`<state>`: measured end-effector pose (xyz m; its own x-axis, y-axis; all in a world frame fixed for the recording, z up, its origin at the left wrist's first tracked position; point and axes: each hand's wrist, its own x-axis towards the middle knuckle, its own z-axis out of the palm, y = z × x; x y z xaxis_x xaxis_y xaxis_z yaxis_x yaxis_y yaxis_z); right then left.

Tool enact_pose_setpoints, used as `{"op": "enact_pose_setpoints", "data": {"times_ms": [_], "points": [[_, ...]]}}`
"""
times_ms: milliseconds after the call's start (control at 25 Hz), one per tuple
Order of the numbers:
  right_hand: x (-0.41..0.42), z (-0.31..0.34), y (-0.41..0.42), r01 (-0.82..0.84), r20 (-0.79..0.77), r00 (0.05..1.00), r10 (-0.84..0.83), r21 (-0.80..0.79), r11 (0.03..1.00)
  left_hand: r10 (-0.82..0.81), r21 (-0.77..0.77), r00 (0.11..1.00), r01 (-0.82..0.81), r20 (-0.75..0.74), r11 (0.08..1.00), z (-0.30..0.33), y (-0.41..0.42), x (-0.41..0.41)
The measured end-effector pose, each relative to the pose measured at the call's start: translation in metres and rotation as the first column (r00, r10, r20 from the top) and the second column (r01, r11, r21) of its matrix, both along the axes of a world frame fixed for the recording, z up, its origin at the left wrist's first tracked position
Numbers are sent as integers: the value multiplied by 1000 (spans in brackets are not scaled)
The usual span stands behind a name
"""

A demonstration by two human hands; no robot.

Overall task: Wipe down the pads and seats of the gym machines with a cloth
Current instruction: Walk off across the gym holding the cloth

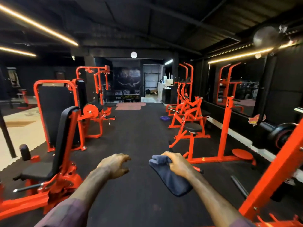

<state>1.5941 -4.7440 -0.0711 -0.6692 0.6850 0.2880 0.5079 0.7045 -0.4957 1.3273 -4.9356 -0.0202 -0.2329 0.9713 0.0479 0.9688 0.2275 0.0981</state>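
Note:
My right hand grips a dark blue cloth that hangs down below it, out over the black floor. My left hand is stretched forward beside it, fingers loosely curled and holding nothing. At the left stands an orange machine with a black seat and a tall black back pad. To the right, further off, another orange machine carries a small round black seat. Neither hand touches a machine.
A wide strip of black rubber floor runs ahead between two rows of orange machines. An orange frame post slants close by at the right. A bar lies on the floor at the right. A blue tray sits on the floor further ahead.

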Motion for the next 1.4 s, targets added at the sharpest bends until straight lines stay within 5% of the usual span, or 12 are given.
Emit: {"op": "enact_pose_setpoints", "data": {"times_ms": [560,1400], "points": [[-284,8,419,64,112,992,-56,-76,995,-3,-4,999,3,50,1000,-15,428,-298],[-762,-28,1096,56,-48,996,-69,-230,972,-85,-68,996,84,-4,994,-36,1145,-782]]}}
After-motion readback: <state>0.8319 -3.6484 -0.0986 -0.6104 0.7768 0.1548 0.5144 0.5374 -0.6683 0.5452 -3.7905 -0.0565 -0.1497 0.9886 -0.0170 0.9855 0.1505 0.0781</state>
